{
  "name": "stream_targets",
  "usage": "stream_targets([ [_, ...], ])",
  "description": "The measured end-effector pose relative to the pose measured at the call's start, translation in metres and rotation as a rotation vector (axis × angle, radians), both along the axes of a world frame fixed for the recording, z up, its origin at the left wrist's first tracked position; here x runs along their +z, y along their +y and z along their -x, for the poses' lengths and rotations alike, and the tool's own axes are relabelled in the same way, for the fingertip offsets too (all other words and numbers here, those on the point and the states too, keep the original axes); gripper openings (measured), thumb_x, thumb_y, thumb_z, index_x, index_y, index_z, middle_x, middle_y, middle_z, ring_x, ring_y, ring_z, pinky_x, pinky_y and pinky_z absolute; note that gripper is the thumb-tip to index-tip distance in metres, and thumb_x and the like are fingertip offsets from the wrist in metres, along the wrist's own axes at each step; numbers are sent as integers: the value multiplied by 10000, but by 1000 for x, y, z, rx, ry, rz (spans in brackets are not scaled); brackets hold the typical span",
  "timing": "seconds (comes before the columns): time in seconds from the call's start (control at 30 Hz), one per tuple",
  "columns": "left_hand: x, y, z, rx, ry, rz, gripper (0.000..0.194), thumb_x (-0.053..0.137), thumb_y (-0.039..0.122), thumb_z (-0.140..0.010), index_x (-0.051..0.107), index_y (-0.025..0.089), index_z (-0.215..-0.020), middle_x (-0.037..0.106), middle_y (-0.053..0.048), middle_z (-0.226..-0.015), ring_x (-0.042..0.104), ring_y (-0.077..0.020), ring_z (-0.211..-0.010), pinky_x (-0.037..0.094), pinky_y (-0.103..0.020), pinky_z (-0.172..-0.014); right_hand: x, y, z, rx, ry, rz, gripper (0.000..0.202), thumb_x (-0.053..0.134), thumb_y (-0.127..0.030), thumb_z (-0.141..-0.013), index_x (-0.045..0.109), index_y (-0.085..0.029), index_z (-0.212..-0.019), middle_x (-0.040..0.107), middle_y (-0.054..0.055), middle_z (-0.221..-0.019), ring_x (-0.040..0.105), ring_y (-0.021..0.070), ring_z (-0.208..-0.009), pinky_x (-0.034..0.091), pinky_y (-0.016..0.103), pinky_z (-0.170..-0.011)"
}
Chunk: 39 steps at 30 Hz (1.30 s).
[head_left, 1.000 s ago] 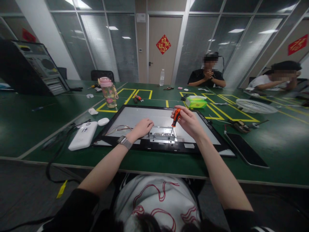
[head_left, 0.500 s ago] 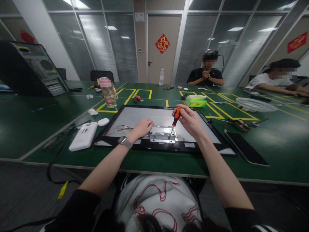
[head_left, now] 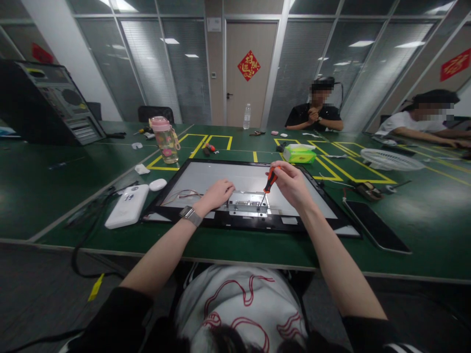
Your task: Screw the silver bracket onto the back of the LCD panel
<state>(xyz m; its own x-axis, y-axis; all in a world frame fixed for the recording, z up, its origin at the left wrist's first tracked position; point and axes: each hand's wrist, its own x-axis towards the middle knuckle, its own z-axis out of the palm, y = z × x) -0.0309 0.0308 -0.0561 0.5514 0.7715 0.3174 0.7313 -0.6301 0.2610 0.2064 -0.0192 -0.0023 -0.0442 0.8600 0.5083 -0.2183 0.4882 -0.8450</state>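
Note:
A flat display panel point(head_left: 206, 179) with a black frame lies before me on the table. Near its front edge sits a silver metal bracket point(head_left: 247, 208). My right hand point(head_left: 292, 184) grips an orange and black screwdriver point(head_left: 271, 180), its handle leaning to the right and its tip down at the bracket's right part. My left hand point(head_left: 218, 195) rests at the bracket's left end, fingers bent towards it; whether they pinch the edge is hidden. Thin wires point(head_left: 184, 194) lie on the panel left of that hand.
Left of the panel lie a white power bank point(head_left: 127, 206) and a white oval case point(head_left: 158, 185). A pink-lidded bottle point(head_left: 165, 142) stands behind them. To the right are a black phone-like slab point(head_left: 377, 225) and a green tissue pack point(head_left: 299, 154). Two people sit across the table.
My right hand and the screwdriver handle have tilted slightly to the right, with the tip staying at the bracket. My left hand has stayed in place.

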Motion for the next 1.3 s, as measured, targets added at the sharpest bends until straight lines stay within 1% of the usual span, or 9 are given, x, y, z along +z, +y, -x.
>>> stream_targets([
  [0.2, 3, -2, -1, 15, -1, 15, 346, 344, 275, -947, 667, 149, -927, 600, -86, -890, 553, -220, -875, 443, -356, -842, 5, -4, 4, 68, 17, 43, 272, 697, -456, -771, 676, -279, -977, 680, 16, -876, 636, 189, -874, 489, 389, -903],
  [0.43, 2, -1, 0, 14, -16, 15, 330, 360, 264, -939, 669, 149, -915, 597, -86, -878, 552, -217, -872, 446, -354, -847, 2, -1, 0, 40, 6, 31, 248, 764, -458, -706, 682, -289, -869, 659, -19, -795, 625, 161, -767, 506, 370, -872],
  [0.6, 0, 1, 1, 1, -14, 11, 342, 346, 272, -946, 666, 154, -920, 594, -85, -882, 547, -219, -875, 443, -358, -844, 4, -4, 2, 101, 23, 50, 280, 722, -460, -753, 690, -281, -966, 679, 13, -898, 631, 184, -893, 486, 393, -929],
  [0.7, 0, 0, 1, -1, -16, 11, 346, 343, 271, -946, 666, 150, -921, 595, -86, -884, 549, -217, -871, 445, -359, -844, 4, -4, 3, 90, 18, 33, 266, 738, -480, -728, 682, -285, -901, 673, 8, -908, 627, 182, -880, 483, 409, -949],
  [0.8, 0, 0, 1, -2, -11, 4, 342, 349, 266, -942, 669, 148, -928, 597, -84, -884, 548, -214, -874, 445, -355, -853, 3, -2, 2, 45, 9, 14, 264, 765, -483, -696, 669, -287, -846, 662, -4, -822, 630, 179, -826, 492, 412, -932],
  [0.9, -1, 2, 1, -12, -15, 0, 339, 352, 270, -943, 669, 151, -934, 600, -84, -897, 549, -213, -878, 445, -356, -859, 3, -1, 0, 25, -6, 19, 283, 729, -479, -735, 681, -282, -933, 673, 9, -836, 646, 190, -852, 491, 407, -917],
  [1.1, -3, 4, 2, -12, -13, -4, 338, 348, 266, -947, 666, 155, -932, 596, -83, -892, 556, -220, -878, 445, -357, -845, 3, -2, 2, 68, -79, 3, 340, 651, -443, -811, 655, -287, -1114, 685, 43, -1042, 642, 207, -957, 481, 404, -924],
  [1.17, -1, 2, 2, -10, -1, -8, 344, 341, 265, -950, 664, 151, -935, 597, -85, -896, 556, -223, -887, 445, -358, -844, 0, 0, 3, 19, -105, -42, 330, 680, -394, -797, 657, -287, -1107, 683, 28, -1004, 634, 195, -928, 484, 382, -903],
  [1.3, 1, 0, 1, -6, 9, -8, 342, 344, 268, -953, 664, 150, -931, 597, -86, -902, 555, -222, -899, 445, -353, -848, -7, 4, 2, -192, -151, -134, 233, 725, -327, -757, 690, -285, -983, 662, -2, -950, 608, 171, -868, 485, 330, -853],
])
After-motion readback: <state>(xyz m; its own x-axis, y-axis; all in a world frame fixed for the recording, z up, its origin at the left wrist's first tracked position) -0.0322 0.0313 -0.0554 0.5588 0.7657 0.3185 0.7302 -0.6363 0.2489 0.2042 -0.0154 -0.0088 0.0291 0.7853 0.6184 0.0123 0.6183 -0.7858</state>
